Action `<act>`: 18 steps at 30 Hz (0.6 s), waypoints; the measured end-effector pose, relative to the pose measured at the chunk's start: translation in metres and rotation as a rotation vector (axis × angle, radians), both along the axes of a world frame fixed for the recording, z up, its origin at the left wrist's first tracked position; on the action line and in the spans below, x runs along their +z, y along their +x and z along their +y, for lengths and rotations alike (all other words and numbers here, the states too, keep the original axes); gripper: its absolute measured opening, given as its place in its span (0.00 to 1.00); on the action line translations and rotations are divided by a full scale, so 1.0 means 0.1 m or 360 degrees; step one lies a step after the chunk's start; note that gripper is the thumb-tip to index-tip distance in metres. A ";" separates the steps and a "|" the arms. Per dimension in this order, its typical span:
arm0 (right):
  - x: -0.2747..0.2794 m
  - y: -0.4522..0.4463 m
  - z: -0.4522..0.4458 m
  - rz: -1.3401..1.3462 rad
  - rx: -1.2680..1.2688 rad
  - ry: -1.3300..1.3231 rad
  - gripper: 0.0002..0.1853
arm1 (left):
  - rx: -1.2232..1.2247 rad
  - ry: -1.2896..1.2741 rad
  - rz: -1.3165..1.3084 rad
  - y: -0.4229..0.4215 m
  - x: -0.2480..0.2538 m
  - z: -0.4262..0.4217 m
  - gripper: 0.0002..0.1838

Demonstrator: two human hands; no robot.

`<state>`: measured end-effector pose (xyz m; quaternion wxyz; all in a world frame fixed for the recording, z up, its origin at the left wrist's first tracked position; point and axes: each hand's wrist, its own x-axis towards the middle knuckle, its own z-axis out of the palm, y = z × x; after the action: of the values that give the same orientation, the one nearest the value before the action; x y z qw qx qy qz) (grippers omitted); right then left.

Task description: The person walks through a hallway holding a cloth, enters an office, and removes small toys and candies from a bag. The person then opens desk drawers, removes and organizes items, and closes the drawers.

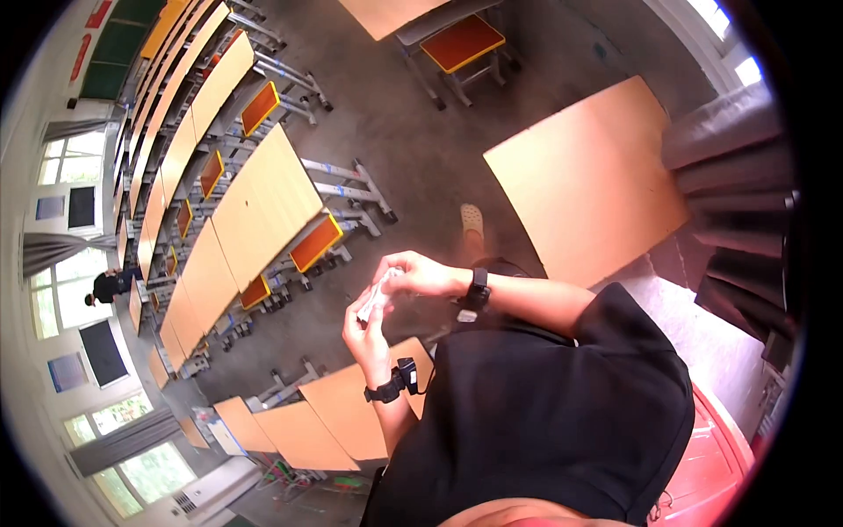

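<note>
A: What've my fingers (402, 259) got on your screen?
B: From my remote end, left hand (373, 341) and right hand (427, 274) both pinch a small white item (379, 294) between them, too blurry to ID. Then black wristbands (479, 288), a wooden table (588, 176), grey floor (378, 97).

White item (380, 294), centre: looks paper-like, matt. Desktop (588, 176), upper right: smooth, wood-look, slight sheen. Curtain (727, 162), far right: matt cloth; T-shirt (562, 422) likewise.
</note>
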<state>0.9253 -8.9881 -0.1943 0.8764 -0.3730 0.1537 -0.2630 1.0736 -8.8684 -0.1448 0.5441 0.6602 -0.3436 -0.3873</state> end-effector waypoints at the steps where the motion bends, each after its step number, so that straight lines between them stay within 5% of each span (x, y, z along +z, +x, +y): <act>1: 0.03 0.08 -0.25 -0.0026 -0.0007 0.0016 0.08 | -0.0001 -0.0024 0.0018 0.09 0.01 -0.23 0.13; 8: 0.14 0.67 -1.87 0.0089 -0.0147 -0.0458 0.08 | -0.0109 -0.0143 0.0160 0.79 0.20 -1.93 0.09; 16: -0.11 0.77 -3.06 0.0321 -0.0122 -0.0177 0.12 | -0.0210 -0.0083 0.0289 1.04 -0.25 -3.24 0.11; 18: -0.13 0.80 -3.42 0.0648 -0.0093 -0.0355 0.17 | -0.0196 -0.0048 0.0418 1.13 -0.33 -3.61 0.11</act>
<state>1.0057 -9.3304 -0.2072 0.7727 -0.5083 0.3080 -0.2228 1.1866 -9.2292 -0.1779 0.5693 0.5733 -0.3152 -0.4979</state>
